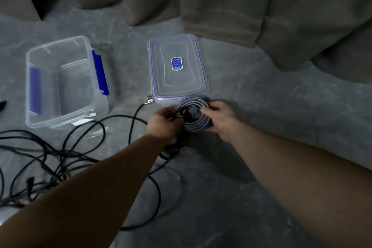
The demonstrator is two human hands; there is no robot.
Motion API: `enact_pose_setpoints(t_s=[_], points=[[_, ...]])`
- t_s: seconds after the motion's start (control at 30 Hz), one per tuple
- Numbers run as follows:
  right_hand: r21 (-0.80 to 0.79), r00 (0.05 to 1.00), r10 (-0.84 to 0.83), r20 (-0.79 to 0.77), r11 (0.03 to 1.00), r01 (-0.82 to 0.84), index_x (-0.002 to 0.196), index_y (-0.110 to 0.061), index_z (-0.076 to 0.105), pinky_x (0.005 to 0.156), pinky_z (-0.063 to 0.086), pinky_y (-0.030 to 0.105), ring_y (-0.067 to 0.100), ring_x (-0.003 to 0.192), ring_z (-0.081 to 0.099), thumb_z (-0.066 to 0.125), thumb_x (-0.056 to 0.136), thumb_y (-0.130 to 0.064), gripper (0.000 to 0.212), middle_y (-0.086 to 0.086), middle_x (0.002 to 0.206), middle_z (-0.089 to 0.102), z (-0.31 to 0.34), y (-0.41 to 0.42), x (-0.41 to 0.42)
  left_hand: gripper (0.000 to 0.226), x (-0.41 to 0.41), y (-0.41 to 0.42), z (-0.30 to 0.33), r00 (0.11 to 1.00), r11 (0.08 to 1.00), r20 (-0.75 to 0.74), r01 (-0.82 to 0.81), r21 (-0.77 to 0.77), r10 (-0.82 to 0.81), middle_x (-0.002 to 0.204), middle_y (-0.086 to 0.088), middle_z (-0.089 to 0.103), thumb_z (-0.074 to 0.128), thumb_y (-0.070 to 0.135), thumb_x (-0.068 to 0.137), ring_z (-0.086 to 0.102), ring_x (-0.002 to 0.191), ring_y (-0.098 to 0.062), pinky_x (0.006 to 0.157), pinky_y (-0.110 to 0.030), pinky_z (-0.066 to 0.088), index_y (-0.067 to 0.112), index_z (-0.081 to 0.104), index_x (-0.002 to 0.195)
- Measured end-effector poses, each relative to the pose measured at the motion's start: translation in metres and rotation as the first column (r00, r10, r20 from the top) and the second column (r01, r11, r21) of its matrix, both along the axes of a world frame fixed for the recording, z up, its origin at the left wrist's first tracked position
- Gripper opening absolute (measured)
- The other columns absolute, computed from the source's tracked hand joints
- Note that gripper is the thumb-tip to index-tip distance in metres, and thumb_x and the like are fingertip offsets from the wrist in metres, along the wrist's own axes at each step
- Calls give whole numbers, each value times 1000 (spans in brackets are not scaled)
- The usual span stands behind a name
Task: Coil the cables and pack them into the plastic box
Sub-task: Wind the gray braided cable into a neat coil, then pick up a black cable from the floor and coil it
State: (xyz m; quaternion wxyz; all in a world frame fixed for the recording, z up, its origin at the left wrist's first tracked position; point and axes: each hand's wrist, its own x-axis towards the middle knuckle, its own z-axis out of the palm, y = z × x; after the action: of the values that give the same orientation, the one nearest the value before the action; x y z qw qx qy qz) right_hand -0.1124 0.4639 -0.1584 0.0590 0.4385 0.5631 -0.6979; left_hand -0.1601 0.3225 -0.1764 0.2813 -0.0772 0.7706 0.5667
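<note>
On my far left lie loose black cables [60,153], beside the lidless clear plastic box [60,80]. My left hand [163,122] pinches a black cable end; my right hand [220,119] grips the grey braided coil [194,112], just below the lid [178,68].

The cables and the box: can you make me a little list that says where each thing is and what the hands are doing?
coil: grey braided cable, wound into loops, held off the floor in front of the lid
left hand: grips the coil's left side
right hand: grips the coil's right side
box: open, no cables inside, at left
lid: flat on the floor, right of the box
loose cables: black, tangled at left
</note>
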Motion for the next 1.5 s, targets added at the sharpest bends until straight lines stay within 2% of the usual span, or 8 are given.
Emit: enact_pose_setpoints(t_s=[0.1, 0.27, 0.4, 0.6, 0.93, 1.03, 1.33, 1.5], points=[[70, 1000, 7, -10, 998, -6, 124, -9, 54, 75, 53, 41, 20, 92, 58, 60, 93, -13, 31, 6, 106, 60, -10, 8, -2, 39, -2, 4, -5, 1000, 1000, -24, 14, -9, -14, 113, -12, 69, 71, -2, 83, 65, 94, -20, 87, -24, 54, -2, 62, 121], [479, 996, 80, 42, 873, -90, 109, -5, 64, 83, 54, 41, 19, 84, 62, 74, 82, -29, 38, 7, 95, 68, -21, 20, 5, 39, 1, 11, -4, 997, 996, 74, -38, 76, 32, 107, -11, 71, 70, 1, 85, 68, 86, -17, 86, -29, 53, 4, 61, 123], [583, 974, 228, -14, 793, -177, 122, -3, 60, 90, 49, 32, 21, 98, 64, 65, 89, -24, 39, 12, 111, 68, -19, 20, 18, 47, 8, 10, -5, 997, 997, 48, -59, 47, 57, 113, -12, 70, 73, 8, 84, 68, 101, -24, 96, -36, 52, 6, 58, 129], [606, 939, 341, 45, 738, -297, 125, -4, 59, 96, 48, 45, 29, 106, 63, 60, 93, -24, 39, 16, 113, 68, -23, 24, 24, 46, 10, 7, -5, 995, 993, 82, -71, 95, 63, 113, -9, 70, 72, 9, 85, 68, 92, -18, 93, -34, 53, 7, 57, 129], [578, 948, 317, 13, 772, -266, 131, -11, 55, 103, 44, 42, 22, 115, 59, 64, 88, -27, 47, 9, 124, 64, -24, 25, 20, 51, 6, 3, 3, 996, 991, 64, -66, 114, 59, 103, -1, 67, 70, 8, 86, 66, 90, -13, 80, -21, 56, 7, 51, 134], [593, 941, 338, 10, 756, -277, 132, -11, 54, 103, 44, 42, 23, 114, 59, 65, 88, -25, 47, 10, 124, 64, -24, 24, 21, 55, 4, -2, 0, 999, 997, 10, -44, 60, 44, 121, -5, 65, 74, 13, 84, 65, 104, -17, 97, -35, 52, 10, 53, 135], [796, 938, 346, -25, 574, -191, 126, -22, 60, 93, 46, 34, 24, 100, 58, 67, 85, -33, 43, 8, 113, 51, 11, 1, 27, 53, 7, -18, 14, 993, 999, -113, -27, -33, 23, 116, 0, 59, 73, 16, 85, 62, 107, -19, 94, -34, 48, 12, 55, 134], [775, 873, 478, -96, 586, -236, 125, -17, 61, 85, 39, 21, 5, 84, 49, 67, 86, -28, 41, 2, 102, 47, 32, -56, 29, 48, 29, -54, 32, 989, 995, -131, -73, -62, 65, 119, -3, 63, 73, 16, 85, 62, 97, -16, 89, -34, 51, 14, 57, 130]])
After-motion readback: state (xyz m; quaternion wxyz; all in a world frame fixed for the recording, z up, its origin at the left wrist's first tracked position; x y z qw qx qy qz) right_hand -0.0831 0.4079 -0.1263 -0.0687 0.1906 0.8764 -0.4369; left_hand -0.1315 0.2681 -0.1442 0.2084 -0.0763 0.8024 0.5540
